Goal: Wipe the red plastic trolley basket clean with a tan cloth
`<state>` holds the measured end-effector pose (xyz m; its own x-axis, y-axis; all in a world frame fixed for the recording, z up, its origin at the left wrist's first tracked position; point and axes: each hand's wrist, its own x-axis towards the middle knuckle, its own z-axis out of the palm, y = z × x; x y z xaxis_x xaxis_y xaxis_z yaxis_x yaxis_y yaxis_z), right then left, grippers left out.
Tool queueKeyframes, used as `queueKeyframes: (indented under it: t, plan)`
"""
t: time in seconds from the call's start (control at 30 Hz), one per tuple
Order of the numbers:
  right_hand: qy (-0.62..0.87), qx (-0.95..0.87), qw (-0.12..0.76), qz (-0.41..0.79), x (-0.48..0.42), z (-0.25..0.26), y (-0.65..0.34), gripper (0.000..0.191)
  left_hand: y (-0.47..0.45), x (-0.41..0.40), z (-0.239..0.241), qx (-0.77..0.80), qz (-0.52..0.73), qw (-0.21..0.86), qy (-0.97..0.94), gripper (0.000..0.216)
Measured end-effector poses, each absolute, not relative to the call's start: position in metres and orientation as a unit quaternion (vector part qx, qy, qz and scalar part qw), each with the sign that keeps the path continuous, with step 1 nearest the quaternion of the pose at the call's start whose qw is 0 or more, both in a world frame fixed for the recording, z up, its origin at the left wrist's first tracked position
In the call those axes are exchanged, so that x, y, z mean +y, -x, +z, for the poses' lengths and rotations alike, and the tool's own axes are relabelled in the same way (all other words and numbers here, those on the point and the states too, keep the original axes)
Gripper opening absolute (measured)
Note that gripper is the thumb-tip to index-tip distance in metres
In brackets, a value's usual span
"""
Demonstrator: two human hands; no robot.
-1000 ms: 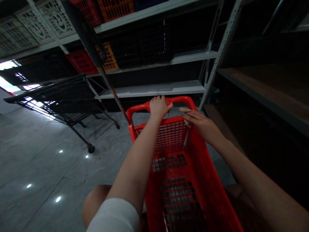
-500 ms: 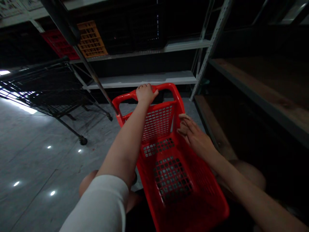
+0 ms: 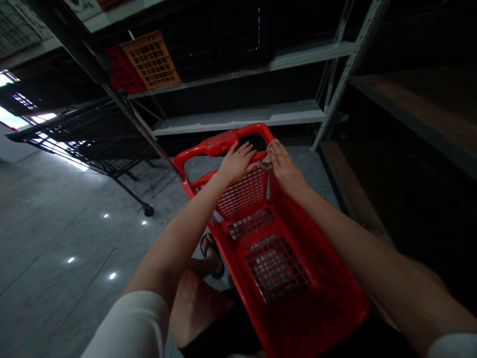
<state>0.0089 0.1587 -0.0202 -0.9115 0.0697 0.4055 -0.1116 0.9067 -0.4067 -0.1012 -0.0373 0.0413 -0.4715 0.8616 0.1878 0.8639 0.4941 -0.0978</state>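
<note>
A red plastic shopping cart basket (image 3: 294, 219) with a grid floor tilts in front of me, its loop handle (image 3: 219, 141) at the far end. My right hand (image 3: 286, 171) presses a crumpled beige cloth (image 3: 269, 155) against the right upright, where the handle frame meets the back panel's top bar. Close to it on the left, my left hand (image 3: 238, 161) lies over the top edge of the mesh back panel (image 3: 244, 191), fingers stretched out and holding nothing. Its palm side is hidden from view.
A dark wire cart (image 3: 112, 144) on casters stands to the left. Behind is a metal shelf rack (image 3: 242, 117) with a yellow crate (image 3: 151, 59) and a red crate (image 3: 122, 69). Wooden shelves (image 3: 413, 104) border the right. A sandalled foot (image 3: 213, 256) rests on the floor.
My left hand has come off the handle bar down onto the back panel's top edge. My right hand has moved up the side to the handle's right upright with the cloth.
</note>
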Motion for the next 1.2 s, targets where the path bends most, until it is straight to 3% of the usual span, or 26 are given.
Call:
queueKeyframes:
  t: [0.23,0.6,1.0,1.2]
  plan:
    - [-0.007,-0.949,0.199,0.246,0.148,-0.021,0.001,0.072,0.1,-0.033,0.026,-0.874,-0.032,0.088,0.476,0.072]
    - [0.033,-0.971,0.154,0.178,0.129,-0.079,-0.177,0.07,0.1,-0.042,0.021,-0.887,-0.031,0.13,0.442,0.073]
    - [0.047,-0.976,0.179,0.118,0.116,-0.014,0.012,0.065,0.093,-0.057,0.012,-0.914,-0.038,0.165,0.368,0.062]
    - [0.028,-0.992,0.1,0.068,0.104,-0.022,0.01,0.066,0.116,-0.081,0.008,-0.939,-0.015,0.191,0.286,0.061]
